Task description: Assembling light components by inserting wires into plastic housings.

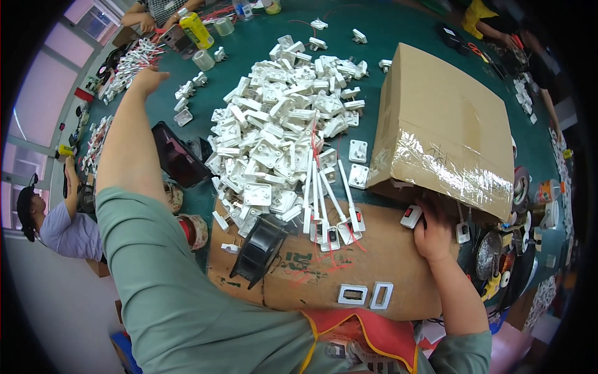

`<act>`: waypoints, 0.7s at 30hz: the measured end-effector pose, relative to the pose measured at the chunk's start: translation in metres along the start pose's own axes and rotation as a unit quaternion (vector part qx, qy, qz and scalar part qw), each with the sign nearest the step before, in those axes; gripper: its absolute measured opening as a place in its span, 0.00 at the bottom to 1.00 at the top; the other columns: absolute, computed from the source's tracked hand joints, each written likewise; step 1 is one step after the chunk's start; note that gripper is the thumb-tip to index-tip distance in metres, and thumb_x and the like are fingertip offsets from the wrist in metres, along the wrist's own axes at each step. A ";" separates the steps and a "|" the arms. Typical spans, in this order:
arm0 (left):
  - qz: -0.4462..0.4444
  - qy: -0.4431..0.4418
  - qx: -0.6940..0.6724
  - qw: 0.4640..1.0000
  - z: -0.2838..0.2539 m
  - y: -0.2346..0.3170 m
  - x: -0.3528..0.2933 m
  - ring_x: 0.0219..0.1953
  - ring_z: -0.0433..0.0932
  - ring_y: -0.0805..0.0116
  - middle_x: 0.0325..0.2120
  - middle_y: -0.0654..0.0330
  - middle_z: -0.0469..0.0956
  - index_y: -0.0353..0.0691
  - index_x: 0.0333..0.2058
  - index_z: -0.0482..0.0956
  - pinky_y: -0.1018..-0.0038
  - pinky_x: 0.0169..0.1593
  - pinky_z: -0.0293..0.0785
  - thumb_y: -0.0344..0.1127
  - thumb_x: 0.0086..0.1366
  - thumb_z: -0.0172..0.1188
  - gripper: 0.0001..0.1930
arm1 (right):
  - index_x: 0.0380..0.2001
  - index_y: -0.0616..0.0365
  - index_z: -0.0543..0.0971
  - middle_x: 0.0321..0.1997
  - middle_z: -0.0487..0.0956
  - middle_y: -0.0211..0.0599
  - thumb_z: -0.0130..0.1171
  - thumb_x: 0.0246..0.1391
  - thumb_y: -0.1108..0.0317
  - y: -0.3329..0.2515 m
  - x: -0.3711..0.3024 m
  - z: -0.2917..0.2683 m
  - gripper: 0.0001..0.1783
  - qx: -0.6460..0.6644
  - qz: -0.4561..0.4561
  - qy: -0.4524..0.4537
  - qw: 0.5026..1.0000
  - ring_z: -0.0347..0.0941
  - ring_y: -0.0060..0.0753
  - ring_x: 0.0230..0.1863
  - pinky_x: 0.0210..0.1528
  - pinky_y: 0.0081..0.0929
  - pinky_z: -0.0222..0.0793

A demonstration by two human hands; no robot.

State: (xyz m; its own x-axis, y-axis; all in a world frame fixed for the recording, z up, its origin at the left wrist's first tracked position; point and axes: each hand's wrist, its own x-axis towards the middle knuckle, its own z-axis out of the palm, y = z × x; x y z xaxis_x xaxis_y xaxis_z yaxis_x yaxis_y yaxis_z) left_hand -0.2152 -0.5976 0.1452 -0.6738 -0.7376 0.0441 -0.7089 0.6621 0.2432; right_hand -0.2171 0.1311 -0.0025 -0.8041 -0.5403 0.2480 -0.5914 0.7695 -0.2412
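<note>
My left arm stretches far to the upper left. My left hand (pixel 148 80) is beside a heap of thin white stems with red wires (pixel 128 70); its thumb stands apart and the other fingers are partly hidden. At the front opening of the cardboard box, my right hand (pixel 432 232) is closed on a small white plastic housing with a red switch (pixel 411 216); its fingertips are in shadow under the box edge. Just right of that hand lies another white housing on a stem (pixel 462 232). Several white stems with housings and red wires (pixel 327 212) lie at mid-table.
A large pile of white plastic housings (pixel 274 118) fills the centre. The taped cardboard box (pixel 445 124) stands at right. Nearby are a black spool (pixel 256 249), a dark tray (pixel 177 156), two rectangular frames (pixel 367 295) and a yellow bottle (pixel 196 28). Other people work around the table.
</note>
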 end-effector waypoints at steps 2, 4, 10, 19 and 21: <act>-0.007 -0.012 -0.008 1.000 0.001 0.010 -0.003 0.56 0.72 0.55 0.54 0.47 0.72 0.33 0.57 0.69 0.66 0.59 0.65 0.46 0.53 0.66 0.35 | 0.51 0.45 0.76 0.57 0.70 0.46 0.54 0.45 0.71 0.000 0.000 0.001 0.25 0.012 0.003 0.006 1.000 0.70 0.53 0.54 0.50 0.43 0.72; -0.006 -0.026 -0.007 1.000 0.003 0.009 0.001 0.58 0.69 0.55 0.56 0.50 0.70 0.38 0.60 0.66 0.61 0.58 0.64 0.47 0.55 0.64 0.35 | 0.51 0.45 0.76 0.57 0.71 0.46 0.54 0.45 0.71 0.003 -0.002 0.002 0.25 0.014 0.000 0.010 1.000 0.70 0.53 0.54 0.50 0.43 0.72; -0.021 -0.032 -0.038 0.999 0.004 0.016 -0.003 0.60 0.67 0.51 0.58 0.49 0.68 0.40 0.61 0.65 0.54 0.57 0.64 0.48 0.55 0.64 0.36 | 0.51 0.47 0.75 0.58 0.69 0.46 0.52 0.44 0.73 0.002 -0.001 0.000 0.26 0.024 0.008 -0.005 1.000 0.68 0.53 0.56 0.54 0.42 0.70; -0.016 -0.009 -0.040 0.999 0.011 0.006 0.009 0.59 0.68 0.54 0.56 0.48 0.70 0.38 0.59 0.67 0.63 0.58 0.64 0.47 0.55 0.64 0.35 | 0.50 0.46 0.77 0.54 0.72 0.46 0.54 0.44 0.73 0.002 0.001 0.001 0.26 0.028 -0.015 0.026 0.999 0.71 0.53 0.52 0.50 0.42 0.72; -0.010 0.006 -0.037 0.999 0.013 0.004 0.012 0.58 0.69 0.55 0.55 0.48 0.71 0.37 0.58 0.68 0.65 0.59 0.64 0.47 0.54 0.64 0.35 | 0.50 0.46 0.77 0.54 0.72 0.46 0.54 0.44 0.73 0.002 0.002 0.000 0.25 0.024 -0.018 0.026 0.999 0.71 0.52 0.51 0.49 0.42 0.72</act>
State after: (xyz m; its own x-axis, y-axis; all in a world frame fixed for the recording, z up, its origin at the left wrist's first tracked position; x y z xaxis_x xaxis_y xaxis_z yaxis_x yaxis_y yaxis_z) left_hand -0.2294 -0.6019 0.1339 -0.6570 -0.7522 0.0504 -0.7044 0.6362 0.3147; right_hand -0.2197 0.1318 -0.0028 -0.7791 -0.5472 0.3058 -0.6226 0.7326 -0.2751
